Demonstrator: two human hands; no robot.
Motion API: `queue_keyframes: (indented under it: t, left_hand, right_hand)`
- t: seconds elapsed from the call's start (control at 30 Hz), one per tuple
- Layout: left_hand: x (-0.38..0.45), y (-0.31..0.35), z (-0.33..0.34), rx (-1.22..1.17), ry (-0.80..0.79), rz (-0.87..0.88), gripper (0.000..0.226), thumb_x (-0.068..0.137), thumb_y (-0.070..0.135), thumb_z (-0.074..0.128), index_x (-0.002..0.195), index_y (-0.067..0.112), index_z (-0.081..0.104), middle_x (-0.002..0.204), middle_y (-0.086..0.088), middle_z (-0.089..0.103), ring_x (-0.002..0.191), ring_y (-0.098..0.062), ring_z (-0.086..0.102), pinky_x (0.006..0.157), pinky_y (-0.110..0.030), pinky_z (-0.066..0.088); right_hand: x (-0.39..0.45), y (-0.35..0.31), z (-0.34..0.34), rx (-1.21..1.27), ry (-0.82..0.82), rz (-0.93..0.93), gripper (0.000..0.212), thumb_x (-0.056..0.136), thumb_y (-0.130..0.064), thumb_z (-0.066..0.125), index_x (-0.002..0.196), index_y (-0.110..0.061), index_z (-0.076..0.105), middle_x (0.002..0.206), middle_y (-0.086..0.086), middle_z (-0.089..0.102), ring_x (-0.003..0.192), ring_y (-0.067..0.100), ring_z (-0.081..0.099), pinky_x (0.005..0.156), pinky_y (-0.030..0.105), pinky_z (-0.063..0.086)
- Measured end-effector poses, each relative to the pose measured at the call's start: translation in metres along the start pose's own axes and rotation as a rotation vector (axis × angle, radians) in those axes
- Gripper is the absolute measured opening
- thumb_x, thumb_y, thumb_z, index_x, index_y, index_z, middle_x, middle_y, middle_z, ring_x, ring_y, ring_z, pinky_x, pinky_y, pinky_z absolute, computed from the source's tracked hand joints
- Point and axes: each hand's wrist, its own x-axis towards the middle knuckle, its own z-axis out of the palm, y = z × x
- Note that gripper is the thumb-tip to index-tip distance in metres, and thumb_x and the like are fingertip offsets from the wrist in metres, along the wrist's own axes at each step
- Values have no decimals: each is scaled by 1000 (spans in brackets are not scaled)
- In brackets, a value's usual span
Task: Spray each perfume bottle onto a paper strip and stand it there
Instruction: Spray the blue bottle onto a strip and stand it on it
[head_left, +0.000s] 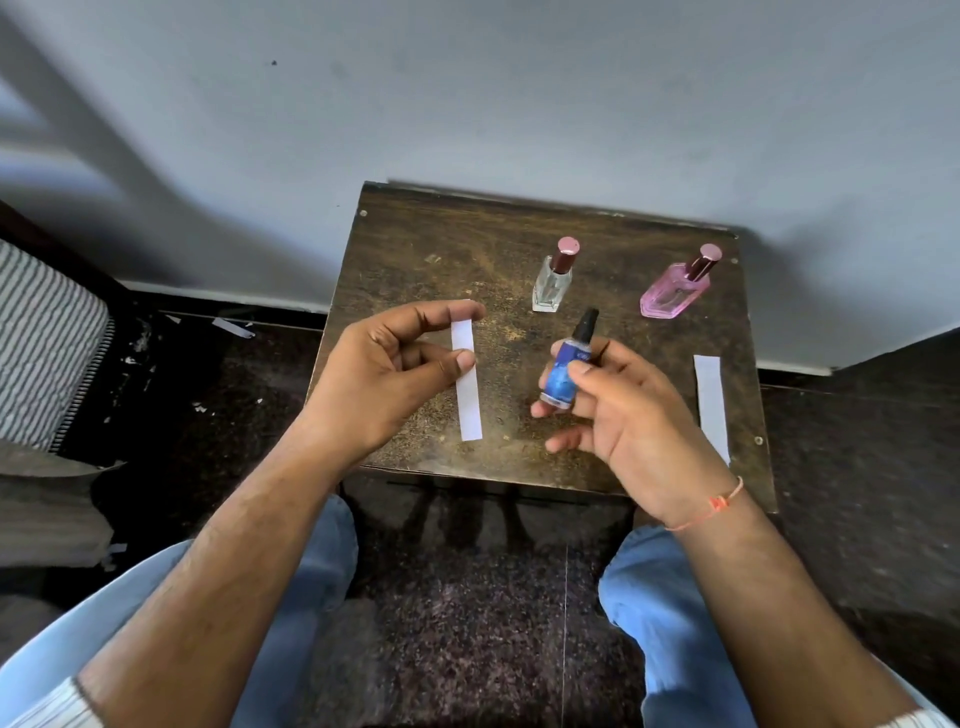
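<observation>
A: What does the left hand (384, 374) have?
B: Its grip pinches a paper strip (466, 379) above the table (415, 249).
A: The right hand (623, 410)?
B: Its grip holds the blue bottle (563, 371), near upright. A clear bottle (553, 278) and pink bottle (675, 288) stand far; another strip (710, 400) lies right.

This looks like a plain room in a home. A small, scuffed wooden table (426, 244) is pushed against a bare pale-blue wall (519, 93) with a white skirting strip (223, 296), over a dark speckled stone floor (467, 597). A striped cushion or mattress edge (41, 338) sits at the left, with paper scraps (234, 327) littering the floor.
</observation>
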Motion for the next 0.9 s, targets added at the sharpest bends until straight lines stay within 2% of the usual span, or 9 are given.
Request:
queue_keyframes:
  t: [0.1, 0.17, 0.23, 0.3, 0.37, 0.43, 0.53, 0.7, 0.9]
  left_hand:
    - [3, -1, 5, -27, -35, 2, 49, 95, -6, 73, 140, 12, 68, 136, 4, 77, 101, -21, 73, 91, -24, 61]
    - [4, -1, 10, -28, -54, 9, 51, 96, -8, 71, 141, 13, 66, 138, 4, 76, 106, -28, 70, 96, -30, 63]
    - [5, 1, 15, -22, -70, 13, 53, 96, -9, 71, 142, 15, 66, 139, 5, 75, 104, -26, 69, 100, -36, 61]
    - [5, 3, 22, -21, -81, 10, 54, 95, -8, 72, 143, 16, 65, 140, 7, 74, 91, -13, 70, 92, -34, 60]
    - [5, 3, 27, -30, -79, 3, 56, 95, -9, 73, 143, 19, 66, 141, 6, 74, 83, -18, 63, 88, -44, 53]
    - [4, 2, 32, -33, -90, -1, 57, 95, -9, 73, 143, 21, 66, 141, 5, 74, 88, -31, 58, 89, -54, 47]
    - [1, 0, 40, -15, -131, -9, 65, 95, -10, 72, 153, 17, 57, 144, 3, 72, 91, -31, 57, 93, -52, 50]
    - [-3, 2, 47, -43, -168, -86, 104, 97, -4, 71, 172, 25, 5, 128, -7, 80, 118, -33, 69, 111, -43, 49]
    - [-7, 3, 48, -46, -175, -129, 103, 99, 0, 72, 172, 21, 2, 117, -5, 84, 126, -35, 72, 118, -43, 48]
  right_hand:
    - [-8, -9, 5, 320, -141, 123, 22, 96, -24, 46, 107, -13, 62, 85, 5, 53, 59, 15, 42, 51, 29, 32]
    - [-11, -10, 6, 446, -194, 179, 25, 94, -26, 38, 101, -15, 60, 76, 1, 41, 54, 12, 24, 49, 27, 24]
    - [-14, -10, 4, 528, -249, 216, 27, 94, -27, 35, 99, -15, 58, 71, -2, 34, 53, 11, 20, 46, 26, 24]
    - [-16, -9, 2, 581, -308, 239, 27, 94, -29, 34, 98, -16, 58, 69, -3, 29, 52, 10, 20, 46, 25, 23]
    - [-17, -9, -2, 610, -341, 254, 28, 95, -32, 35, 97, -16, 58, 69, -3, 26, 51, 10, 20, 46, 25, 21]
    - [-19, -12, -3, 597, -330, 245, 32, 99, -38, 35, 94, -16, 58, 68, -3, 24, 51, 10, 19, 45, 25, 19]
    - [-21, -15, 0, 475, -223, 192, 44, 104, -52, 37, 88, -17, 57, 66, -1, 21, 51, 12, 15, 45, 27, 15]
    - [-23, -19, 4, 253, -57, 119, 63, 103, -69, 38, 77, -15, 57, 66, 2, 30, 54, 15, 19, 54, 33, 14]
    - [-24, -20, 6, 61, 39, 62, 62, 97, -76, 39, 72, -20, 48, 64, 5, 43, 51, 14, 21, 54, 33, 10]
